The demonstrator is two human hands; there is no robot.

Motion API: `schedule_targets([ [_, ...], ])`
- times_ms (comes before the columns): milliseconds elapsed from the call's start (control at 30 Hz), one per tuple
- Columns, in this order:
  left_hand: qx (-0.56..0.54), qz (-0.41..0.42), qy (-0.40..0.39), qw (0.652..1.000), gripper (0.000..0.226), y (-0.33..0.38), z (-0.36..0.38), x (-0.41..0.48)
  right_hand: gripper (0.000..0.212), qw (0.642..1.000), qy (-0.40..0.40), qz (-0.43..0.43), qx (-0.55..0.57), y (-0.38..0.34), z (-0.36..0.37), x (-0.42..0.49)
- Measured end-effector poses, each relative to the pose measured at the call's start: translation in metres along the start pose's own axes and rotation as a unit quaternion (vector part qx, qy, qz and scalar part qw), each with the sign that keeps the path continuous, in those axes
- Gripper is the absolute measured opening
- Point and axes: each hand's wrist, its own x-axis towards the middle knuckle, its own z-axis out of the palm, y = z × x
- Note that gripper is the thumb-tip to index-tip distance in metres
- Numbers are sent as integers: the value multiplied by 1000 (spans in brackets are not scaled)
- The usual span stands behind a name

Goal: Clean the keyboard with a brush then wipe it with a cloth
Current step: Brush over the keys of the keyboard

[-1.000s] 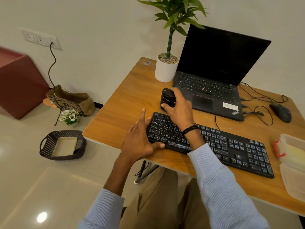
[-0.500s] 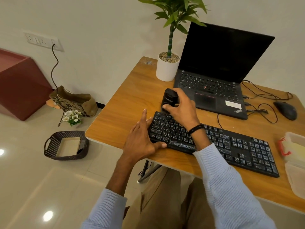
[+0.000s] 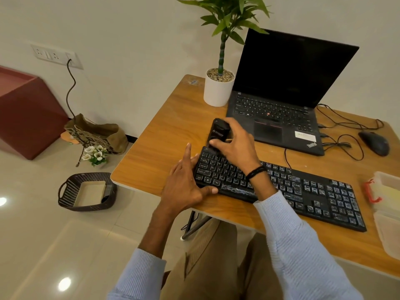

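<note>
Though it is black, the keyboard (image 3: 303, 189) bears pale-smudged keys.

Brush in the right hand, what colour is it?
The brush is black with small pale lettering, clearest in the head view, gripped by the right hand.

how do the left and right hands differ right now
The right hand grips the black brush at the far left corner of the keyboard. The left hand holds nothing, its fingers straight against the keyboard's left end. The right wrist wears a black band; the left wrist is bare. The right hand reaches over the keys; the left hand lies beside them. Both come out of light blue sleeves.
</note>
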Motion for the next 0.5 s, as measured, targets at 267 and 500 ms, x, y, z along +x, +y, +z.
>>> schedule_targets([
  [267,-1,-2,-1,1000,141,1,-1,0,55,996,59,37,-57,-3,0,5],
  [500,2,0,-2,1000,141,-1,0,1,56,997,62,34,-42,-3,-4,5],
])
